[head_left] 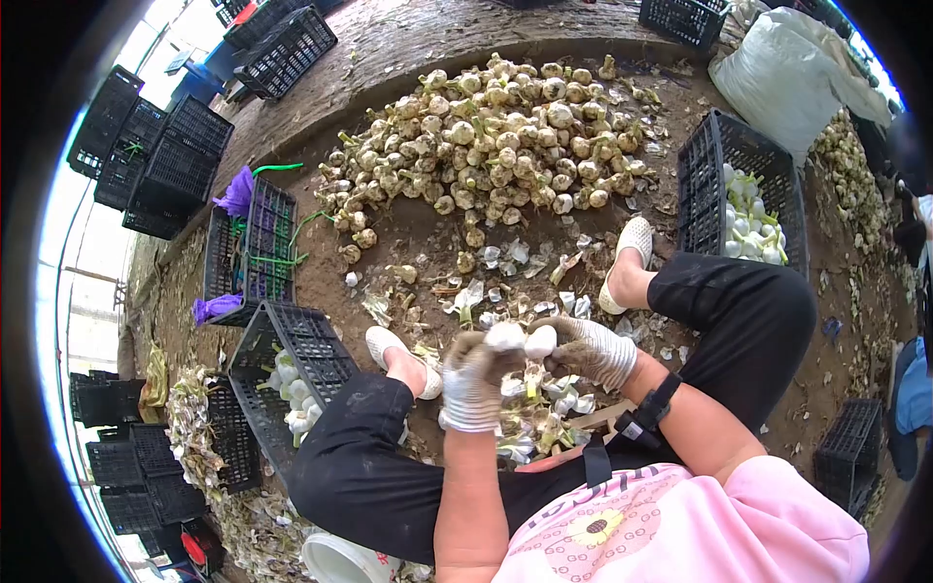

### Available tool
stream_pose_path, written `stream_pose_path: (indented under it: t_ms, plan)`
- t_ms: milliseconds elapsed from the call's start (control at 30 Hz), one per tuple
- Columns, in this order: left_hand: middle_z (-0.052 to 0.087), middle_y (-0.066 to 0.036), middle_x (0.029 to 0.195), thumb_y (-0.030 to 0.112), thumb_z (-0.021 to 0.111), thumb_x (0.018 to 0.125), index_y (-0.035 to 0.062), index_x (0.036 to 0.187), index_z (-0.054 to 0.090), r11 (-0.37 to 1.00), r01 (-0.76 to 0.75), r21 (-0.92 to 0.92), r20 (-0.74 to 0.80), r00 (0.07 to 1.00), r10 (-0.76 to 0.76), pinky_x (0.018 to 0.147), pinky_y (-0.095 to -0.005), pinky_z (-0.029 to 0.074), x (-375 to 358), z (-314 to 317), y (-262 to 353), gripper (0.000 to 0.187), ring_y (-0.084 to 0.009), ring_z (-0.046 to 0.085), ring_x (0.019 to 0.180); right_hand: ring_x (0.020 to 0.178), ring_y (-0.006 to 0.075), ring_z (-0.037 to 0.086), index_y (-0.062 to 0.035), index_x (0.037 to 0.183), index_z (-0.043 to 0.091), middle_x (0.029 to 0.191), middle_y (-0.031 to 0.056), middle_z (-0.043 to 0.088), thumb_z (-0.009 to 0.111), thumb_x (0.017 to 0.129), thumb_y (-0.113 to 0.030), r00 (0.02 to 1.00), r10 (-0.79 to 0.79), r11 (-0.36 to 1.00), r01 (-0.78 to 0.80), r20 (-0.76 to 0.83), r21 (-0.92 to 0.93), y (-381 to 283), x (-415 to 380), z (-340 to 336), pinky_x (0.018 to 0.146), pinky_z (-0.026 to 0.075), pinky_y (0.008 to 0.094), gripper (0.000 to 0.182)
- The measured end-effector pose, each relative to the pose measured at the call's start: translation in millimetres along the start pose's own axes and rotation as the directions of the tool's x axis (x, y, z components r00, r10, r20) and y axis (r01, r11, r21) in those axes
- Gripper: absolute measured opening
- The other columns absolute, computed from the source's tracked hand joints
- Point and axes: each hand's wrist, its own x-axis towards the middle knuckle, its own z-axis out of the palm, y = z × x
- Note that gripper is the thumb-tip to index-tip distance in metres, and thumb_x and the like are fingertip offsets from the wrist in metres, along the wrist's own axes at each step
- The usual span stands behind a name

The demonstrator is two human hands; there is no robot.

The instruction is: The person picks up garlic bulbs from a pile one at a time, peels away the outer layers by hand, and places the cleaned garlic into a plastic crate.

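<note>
My left hand (473,374), in a soiled white knit glove, is closed around a white garlic bulb (504,337). Close beside it, my right hand (591,351), gloved too, grips another white garlic bulb (541,342). Both bulbs look clean and pale, held almost side by side above the ground between my knees. Beyond my feet lies a big heap of soil-stained garlic (486,136) with stubby stems. Below my hands are peeled skins and cut stems (544,428), partly covered by the gloves.
A black crate (688,185) with white garlic stands at right, and a tilted one (255,403) with more at left. A crate with purple mesh (251,228) sits farther left. A white sack (777,78) stands back right; a white bucket (335,559) is near my left leg.
</note>
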Motion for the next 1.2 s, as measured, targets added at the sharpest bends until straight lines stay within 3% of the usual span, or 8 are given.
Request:
stream_pose_path:
  t_ms: [133,200,300,400,467,600,933,1200]
  plan:
    - [0.064,-0.013,0.083,0.006,0.062,0.079,0.0065,0.084,0.063,0.976,-0.095,-0.194,-0.107,0.991,0.075,0.060,-0.0369,0.055,7.3,-4.2,28.5,0.006,-0.0221,0.062,0.069,0.078,0.0106,0.056,-0.0048,0.125,0.042,0.101,0.0049,0.058,0.066,0.078,-0.012,0.999,-0.035,0.999,0.036,-0.029,0.028,-13.1,-6.2,8.6,0.067,0.046,0.0232,0.054]
    - [0.063,-0.007,0.075,0.009,0.065,0.078,0.0067,0.081,0.060,0.941,-0.064,0.332,-0.203,0.969,0.138,0.061,-0.0309,0.052,26.0,-33.1,3.6,0.007,-0.0175,0.061,0.069,0.078,0.0100,0.056,-0.0049,0.123,0.043,0.100,0.0045,0.058,0.066,0.077,-0.012,0.993,-0.081,0.992,0.089,-0.090,0.093,-20.3,-8.7,10.5,0.066,0.047,0.0227,0.052]
    - [0.063,-0.014,0.092,0.020,0.071,0.072,0.0018,0.099,0.058,-0.180,0.134,0.975,-0.154,0.982,-0.107,0.075,-0.0328,0.047,23.1,-33.0,-21.6,0.035,-0.0227,0.060,0.083,0.073,0.0106,0.056,-0.0062,0.121,0.046,0.100,0.0040,0.060,0.067,0.077,-0.015,0.935,-0.242,0.896,0.318,-0.259,0.309,-48.8,-21.2,1.9,0.067,0.048,0.0251,0.049]
    - [0.062,-0.013,0.096,0.021,0.073,0.072,0.0003,0.104,0.056,0.159,0.000,0.987,0.002,1.000,-0.014,0.078,-0.0317,0.047,38.0,-60.7,-54.1,0.042,-0.0210,0.058,0.086,0.071,0.0108,0.056,-0.0067,0.122,0.046,0.101,0.0046,0.060,0.059,0.084,-0.021,0.804,-0.583,0.502,0.471,-0.119,0.725,-82.2,-45.9,-16.2,0.066,0.049,0.0256,0.042]
    - [0.060,-0.009,0.092,0.017,0.070,0.075,-0.0004,0.103,0.056,0.424,0.114,0.898,-0.130,0.991,0.009,0.075,-0.0279,0.047,58.3,-66.7,-60.6,0.036,-0.0160,0.056,0.081,0.071,0.0155,0.059,-0.0063,0.115,0.053,0.101,0.0067,0.061,0.048,0.090,-0.029,0.843,-0.361,0.392,0.525,-0.399,0.756,-67.8,-25.1,-43.0,0.065,0.052,0.0314,0.034]
    - [0.060,-0.010,0.090,0.017,0.070,0.077,-0.0033,0.104,0.056,0.206,0.116,0.972,-0.159,0.966,0.206,0.075,-0.0274,0.046,112.1,-103.5,-60.7,0.037,-0.0153,0.055,0.080,0.069,0.0176,0.060,-0.0044,0.106,0.055,0.096,0.0077,0.061,0.052,0.089,-0.029,0.905,-0.028,0.834,0.255,-0.424,0.489,-24.4,5.2,-37.1,0.063,0.051,0.0302,0.030]
    - [0.049,-0.022,0.120,0.032,0.068,0.072,0.0038,0.118,0.048,-0.119,0.233,0.965,-0.178,0.917,0.356,0.091,-0.0391,0.040,342.9,-61.2,-24.0,0.058,-0.0348,0.049,0.109,0.078,0.0134,0.059,-0.0022,0.112,0.052,0.105,0.0073,0.056,0.049,0.091,-0.021,0.869,0.147,0.988,-0.111,-0.473,0.105,-6.5,40.0,-66.7,0.069,0.048,0.0259,0.028]
    - [0.058,-0.011,0.090,0.014,0.072,0.064,0.0027,0.110,0.046,0.424,0.161,0.891,-0.293,0.918,0.268,0.070,-0.0292,0.046,419.4,-119.6,-50.4,0.054,-0.0168,0.055,0.077,0.079,0.0151,0.058,0.0022,0.112,0.050,0.105,0.0081,0.053,0.052,0.090,-0.021,0.858,0.181,0.979,-0.111,-0.480,0.171,-1.5,50.6,-73.7,0.071,0.048,0.0271,0.032]
